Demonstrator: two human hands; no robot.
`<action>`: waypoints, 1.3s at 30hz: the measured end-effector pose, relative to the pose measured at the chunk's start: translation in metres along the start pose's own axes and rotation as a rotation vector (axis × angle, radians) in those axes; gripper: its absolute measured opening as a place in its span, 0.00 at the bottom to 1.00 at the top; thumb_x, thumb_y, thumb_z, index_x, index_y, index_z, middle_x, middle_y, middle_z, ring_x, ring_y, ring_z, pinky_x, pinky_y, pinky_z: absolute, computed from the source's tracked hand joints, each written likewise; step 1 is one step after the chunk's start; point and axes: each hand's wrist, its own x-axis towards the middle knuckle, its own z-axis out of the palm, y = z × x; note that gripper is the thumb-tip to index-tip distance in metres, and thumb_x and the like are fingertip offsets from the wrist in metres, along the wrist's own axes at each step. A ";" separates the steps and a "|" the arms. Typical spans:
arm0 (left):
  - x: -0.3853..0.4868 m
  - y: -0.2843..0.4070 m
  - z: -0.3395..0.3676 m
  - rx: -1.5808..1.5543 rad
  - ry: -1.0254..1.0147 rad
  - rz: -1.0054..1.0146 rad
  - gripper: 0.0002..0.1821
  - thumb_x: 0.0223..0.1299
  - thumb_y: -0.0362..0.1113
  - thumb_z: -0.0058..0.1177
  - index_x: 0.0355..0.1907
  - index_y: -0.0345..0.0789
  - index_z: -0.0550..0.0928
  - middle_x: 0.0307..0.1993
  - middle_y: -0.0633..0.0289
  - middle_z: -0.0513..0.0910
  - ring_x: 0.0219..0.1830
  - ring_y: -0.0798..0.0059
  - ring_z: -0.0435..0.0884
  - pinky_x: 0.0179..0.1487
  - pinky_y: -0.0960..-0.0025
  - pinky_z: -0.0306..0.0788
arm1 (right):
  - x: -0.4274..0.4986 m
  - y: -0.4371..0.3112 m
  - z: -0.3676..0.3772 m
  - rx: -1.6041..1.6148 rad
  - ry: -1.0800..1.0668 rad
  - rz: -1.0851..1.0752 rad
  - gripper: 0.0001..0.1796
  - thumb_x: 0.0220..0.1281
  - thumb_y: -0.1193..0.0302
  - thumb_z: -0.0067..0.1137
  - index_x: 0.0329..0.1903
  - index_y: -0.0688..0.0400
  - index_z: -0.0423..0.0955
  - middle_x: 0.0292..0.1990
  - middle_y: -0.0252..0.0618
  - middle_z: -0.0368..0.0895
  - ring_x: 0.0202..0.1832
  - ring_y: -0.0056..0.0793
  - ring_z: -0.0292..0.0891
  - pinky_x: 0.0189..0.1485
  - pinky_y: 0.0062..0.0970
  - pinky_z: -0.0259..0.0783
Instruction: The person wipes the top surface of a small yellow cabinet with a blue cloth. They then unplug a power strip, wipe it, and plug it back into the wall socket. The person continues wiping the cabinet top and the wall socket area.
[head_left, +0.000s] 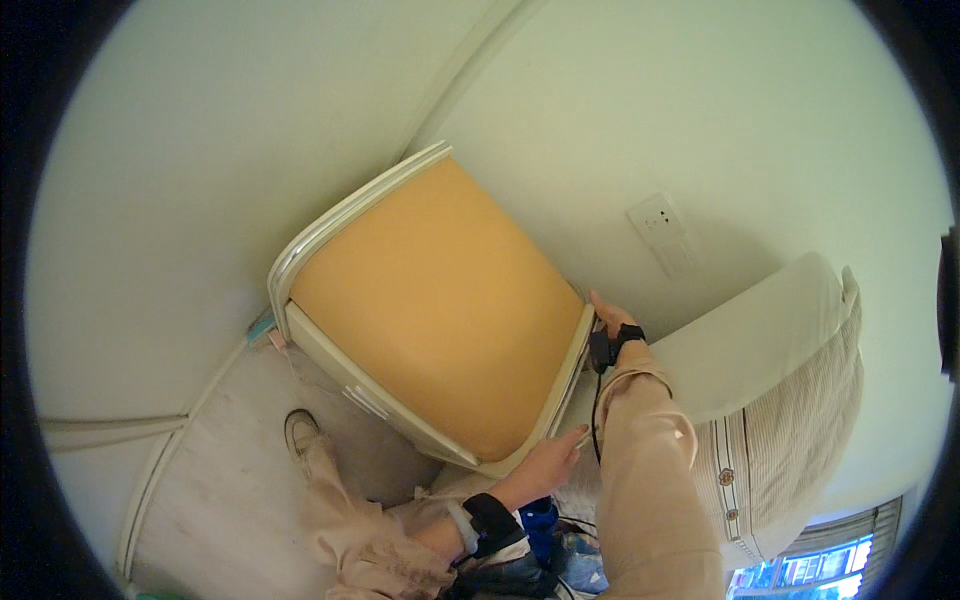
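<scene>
A bedside cabinet (442, 307) with an orange top and cream, silver-trimmed edges stands askew in the corner of two walls. My right hand (611, 315) is at its far right corner, thumb up and the other fingers mostly hidden. By the near right corner, my left hand (544, 461) lies along the side, its fingers pointing into the gap towards the bed. What either hand grips is not clear. Both wrists wear black straps; a small black device with a cable (600, 352) hangs at the right one.
A bed with a pale headboard (750, 345) and striped cover (780, 435) stands close on the right. A wall socket (660, 217) is above it. A pink plug-like item (277, 340) with a thin cord lies at the cabinet's left corner. My shoe (301, 431) is on the floor before the cabinet.
</scene>
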 end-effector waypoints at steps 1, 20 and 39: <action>0.000 -0.001 0.001 0.015 -0.016 -0.006 0.23 0.64 0.33 0.44 0.62 0.33 0.66 0.35 0.34 0.79 0.41 0.39 0.78 0.42 0.48 0.71 | 0.006 0.004 0.002 0.025 -0.056 -0.014 0.47 0.62 0.32 0.37 0.63 0.62 0.68 0.64 0.55 0.67 0.70 0.47 0.56 0.69 0.45 0.53; 0.013 0.022 -0.028 -1.510 0.069 -0.118 0.22 0.67 0.27 0.44 0.62 0.44 0.67 0.37 0.57 0.73 0.31 0.79 0.70 0.35 0.79 0.68 | -0.396 0.057 0.076 0.049 0.254 -0.933 0.24 0.54 0.73 0.64 0.52 0.63 0.64 0.52 0.53 0.62 0.55 0.50 0.61 0.58 0.43 0.61; -0.004 0.026 -0.060 -0.760 0.129 -0.188 0.26 0.73 0.42 0.42 0.69 0.47 0.54 0.58 0.45 0.73 0.54 0.58 0.76 0.57 0.60 0.72 | -0.369 0.113 0.057 0.752 -0.509 -0.636 0.24 0.74 0.57 0.38 0.33 0.61 0.76 0.30 0.44 0.81 0.34 0.34 0.78 0.43 0.31 0.73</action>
